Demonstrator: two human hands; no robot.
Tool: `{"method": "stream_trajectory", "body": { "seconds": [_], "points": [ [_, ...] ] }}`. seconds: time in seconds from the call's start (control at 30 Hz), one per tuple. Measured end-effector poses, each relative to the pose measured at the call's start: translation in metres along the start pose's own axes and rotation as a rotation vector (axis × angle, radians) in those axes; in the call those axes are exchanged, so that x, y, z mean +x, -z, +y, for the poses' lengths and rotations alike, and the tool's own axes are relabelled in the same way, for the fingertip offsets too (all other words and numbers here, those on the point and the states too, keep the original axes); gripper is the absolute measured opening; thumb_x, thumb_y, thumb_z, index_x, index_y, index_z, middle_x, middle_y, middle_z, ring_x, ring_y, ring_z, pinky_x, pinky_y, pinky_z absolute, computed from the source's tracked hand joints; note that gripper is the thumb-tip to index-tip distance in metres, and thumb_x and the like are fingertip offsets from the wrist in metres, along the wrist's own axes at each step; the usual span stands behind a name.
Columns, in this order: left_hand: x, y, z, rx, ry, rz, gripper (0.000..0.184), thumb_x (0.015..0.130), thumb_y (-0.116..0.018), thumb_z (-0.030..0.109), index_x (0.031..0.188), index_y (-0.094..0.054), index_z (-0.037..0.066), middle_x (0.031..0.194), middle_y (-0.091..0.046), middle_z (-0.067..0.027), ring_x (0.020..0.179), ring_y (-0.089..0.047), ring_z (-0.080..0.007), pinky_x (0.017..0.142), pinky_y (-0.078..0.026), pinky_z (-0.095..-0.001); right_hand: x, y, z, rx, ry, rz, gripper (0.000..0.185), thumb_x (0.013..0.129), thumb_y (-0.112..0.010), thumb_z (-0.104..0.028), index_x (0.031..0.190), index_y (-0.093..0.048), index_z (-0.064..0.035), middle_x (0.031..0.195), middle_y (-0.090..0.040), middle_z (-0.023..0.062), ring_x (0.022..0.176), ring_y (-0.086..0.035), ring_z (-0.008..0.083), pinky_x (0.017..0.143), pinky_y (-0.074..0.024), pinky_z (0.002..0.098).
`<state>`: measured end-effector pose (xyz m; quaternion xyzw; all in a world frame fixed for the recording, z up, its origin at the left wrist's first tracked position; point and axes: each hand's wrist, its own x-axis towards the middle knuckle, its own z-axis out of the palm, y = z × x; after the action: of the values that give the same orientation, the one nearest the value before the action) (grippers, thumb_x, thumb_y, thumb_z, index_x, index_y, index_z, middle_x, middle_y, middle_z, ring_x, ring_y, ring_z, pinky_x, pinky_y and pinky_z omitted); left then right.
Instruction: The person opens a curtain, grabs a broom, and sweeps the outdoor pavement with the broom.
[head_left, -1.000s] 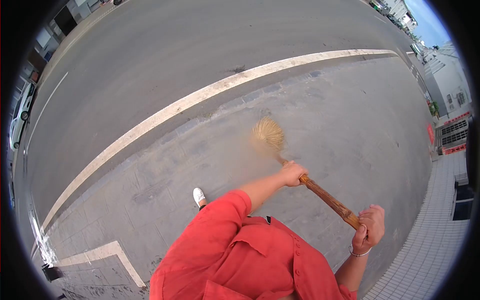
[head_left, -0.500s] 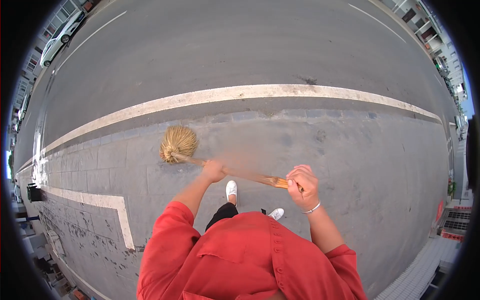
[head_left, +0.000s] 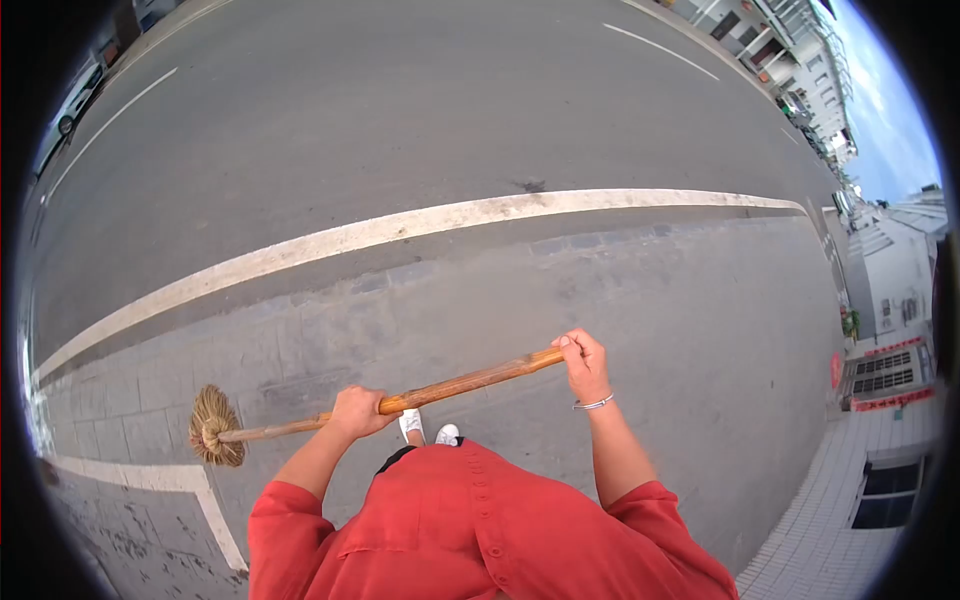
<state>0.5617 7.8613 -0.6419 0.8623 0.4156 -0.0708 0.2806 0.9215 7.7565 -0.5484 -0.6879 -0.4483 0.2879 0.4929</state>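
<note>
A straw broom with a long wooden handle stretches across in front of me, its round bristle head at the left, by the pavement. My left hand is wrapped round the lower part of the handle. At the other end, my right hand grips the top of the handle, with a bracelet on that wrist. My white shoes show just beneath the handle.
Grey paving lies around my feet. Ahead a white painted line borders the road. A car stands at the far left. To the right is a building with a barred window and a tiled wall.
The broom head has swung left and nearer to me. Both hands have shifted left, and the handle now slopes up to the right. My view has turned rightward and my feet are closer together.
</note>
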Motion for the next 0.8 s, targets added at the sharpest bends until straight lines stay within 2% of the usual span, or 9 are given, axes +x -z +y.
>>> {"method": "stream_trajectory", "body": {
  "seconds": [0.03, 0.17, 0.3, 0.37, 0.47, 0.57, 0.67, 0.8],
  "points": [
    [0.003, 0.012, 0.033, -0.042, -0.055, 0.059, 0.036, 0.074, -0.072, 0.047, 0.075, -0.068, 0.011, 0.064, -0.064, -0.0131, 0.069, -0.064, -0.0356, 0.065, -0.051, -0.0449, -0.003, 0.029, -0.012, 0.032, 0.089, 0.128, 0.021, 0.091, -0.055, -0.016, 0.08, -0.063, -0.0005, 0.067, -0.063, 0.0025, 0.061, -0.05, 0.0052, 0.055, -0.04, 0.0243],
    [0.029, 0.03, 0.14, -0.177, -0.368, 0.215, 0.031, 0.068, -0.078, 0.036, 0.068, -0.063, 0.009, 0.064, -0.063, -0.0118, 0.062, -0.06, -0.0349, 0.067, -0.048, -0.0432, -0.048, 0.13, -0.118, -0.066, 0.337, 0.362, 0.017, 0.089, -0.054, -0.013, 0.076, -0.06, -0.0029, 0.071, -0.065, 0.0051, 0.062, -0.055, 0.0108, 0.058, -0.043, 0.0271],
    [0.069, 0.015, 0.174, -0.25, -0.553, 0.301, 0.026, 0.067, -0.078, 0.028, 0.068, -0.062, 0.008, 0.066, -0.062, -0.0129, 0.067, -0.06, -0.0354, 0.068, -0.047, -0.043, -0.084, 0.16, -0.15, -0.161, 0.638, 0.317, 0.01, 0.082, -0.056, -0.009, 0.072, -0.057, -0.0053, 0.073, -0.064, 0.0057, 0.063, -0.059, 0.0186, 0.064, -0.0454, 0.0325],
    [0.087, 0.003, 0.173, -0.258, -0.574, 0.276, 0.023, 0.066, -0.078, 0.024, 0.069, -0.062, 0.008, 0.069, -0.063, -0.014, 0.07, -0.06, -0.0359, 0.067, -0.048, -0.0439, -0.102, 0.145, -0.145, -0.277, 0.648, 0.287, 0.008, 0.078, -0.058, -0.007, 0.071, -0.055, -0.0059, 0.071, -0.061, 0.0051, 0.063, -0.058, 0.0208, 0.066, -0.0455, 0.0347],
    [0.125, -0.022, 0.131, -0.205, -0.585, 0.201, 0.022, 0.067, -0.078, 0.023, 0.072, -0.062, 0.008, 0.073, -0.064, -0.015, 0.072, -0.061, -0.0368, 0.067, -0.048, -0.0446, -0.115, 0.091, -0.124, -0.402, 0.648, 0.238, 0.01, 0.074, -0.06, -0.006, 0.068, -0.051, -0.0065, 0.064, -0.054, 0.0048, 0.062, -0.055, 0.0238, 0.066, -0.0453, 0.0366],
    [0.145, -0.033, 0.071, -0.159, -0.553, 0.108, 0.024, 0.068, -0.078, 0.024, 0.074, -0.062, 0.008, 0.077, -0.064, -0.0153, 0.076, -0.062, -0.0381, 0.066, -0.049, -0.0452, -0.108, 0.043, -0.101, -0.403, 0.613, 0.223, 0.013, 0.076, -0.061, -0.008, 0.068, -0.051, -0.0069, 0.063, -0.051, 0.0053, 0.06, -0.052, 0.0251, 0.066, -0.0451, 0.0367],
    [0.138, -0.032, 0.001, -0.158, -0.436, 0.084, 0.025, 0.068, -0.079, 0.025, 0.074, -0.061, 0.007, 0.078, -0.065, -0.0165, 0.077, -0.062, -0.039, 0.066, -0.049, -0.0453, -0.093, -0.018, -0.089, -0.335, 0.565, 0.203, 0.015, 0.079, -0.061, -0.01, 0.068, -0.051, -0.007, 0.062, -0.05, 0.0062, 0.06, -0.051, 0.0262, 0.066, -0.0443, 0.0365],
    [0.097, -0.018, -0.13, -0.154, -0.207, 0.081, 0.026, 0.069, -0.079, 0.026, 0.076, -0.062, 0.007, 0.076, -0.064, -0.0193, 0.076, -0.063, -0.0407, 0.066, -0.05, -0.0454, -0.059, -0.128, -0.096, -0.256, 0.555, 0.11, 0.018, 0.083, -0.058, -0.012, 0.068, -0.05, -0.0071, 0.062, -0.048, 0.0072, 0.061, -0.05, 0.0276, 0.065, -0.0423, 0.0377]
  ]
}}
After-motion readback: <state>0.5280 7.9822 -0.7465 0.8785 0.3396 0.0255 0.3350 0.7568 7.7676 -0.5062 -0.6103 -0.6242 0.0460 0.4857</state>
